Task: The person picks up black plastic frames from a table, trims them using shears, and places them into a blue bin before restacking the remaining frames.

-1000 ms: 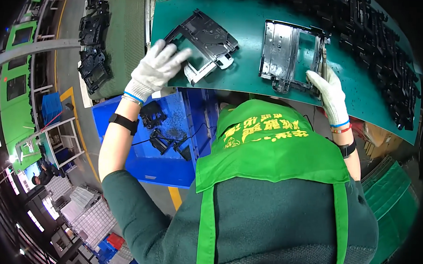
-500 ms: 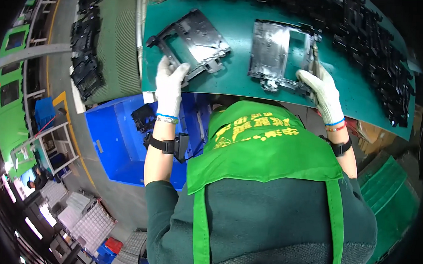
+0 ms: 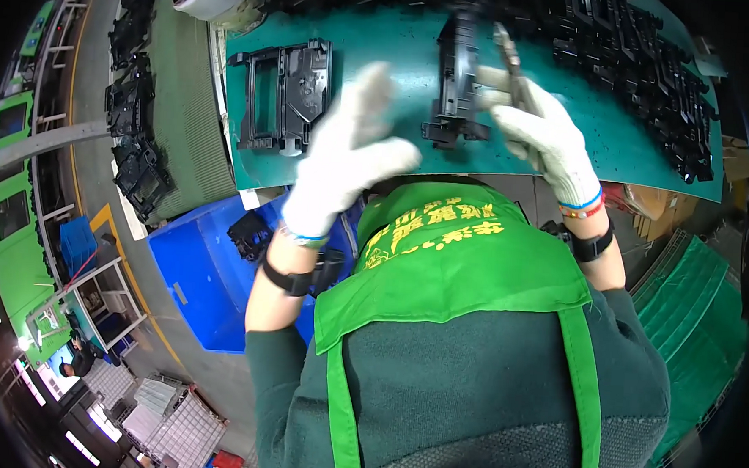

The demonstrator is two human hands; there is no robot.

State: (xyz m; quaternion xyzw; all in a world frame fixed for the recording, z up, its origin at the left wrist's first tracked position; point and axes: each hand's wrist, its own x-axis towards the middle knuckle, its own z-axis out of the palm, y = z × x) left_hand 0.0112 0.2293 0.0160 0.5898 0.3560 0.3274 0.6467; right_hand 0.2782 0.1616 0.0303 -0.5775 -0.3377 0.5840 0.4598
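Observation:
My left hand (image 3: 349, 152), in a white glove and blurred by motion, is raised over the near edge of the table with thumb and fingers apart, empty. A black plastic frame (image 3: 302, 86) with a rectangular opening lies flat just beyond it. My right hand (image 3: 541, 132), also gloved, is closed on a slim, worn hand tool that looks like pliers (image 3: 509, 59), its end pointing away from me. Beside those fingers a second black plastic frame (image 3: 459, 77) is tipped up on its edge; whether the fingertips touch it cannot be made out.
Many black plastic parts (image 3: 653, 88) are piled along the far and right sides of the green tabletop (image 3: 392, 57). Left of it runs a green ribbed belt (image 3: 191, 97) with more black parts. A blue bin (image 3: 203, 276) sits below the table's left front.
My left hand has let go of the left frame, which now lies straighter, and moved rightward. The right frame has turned from flat to on edge. The tool stays in my right hand.

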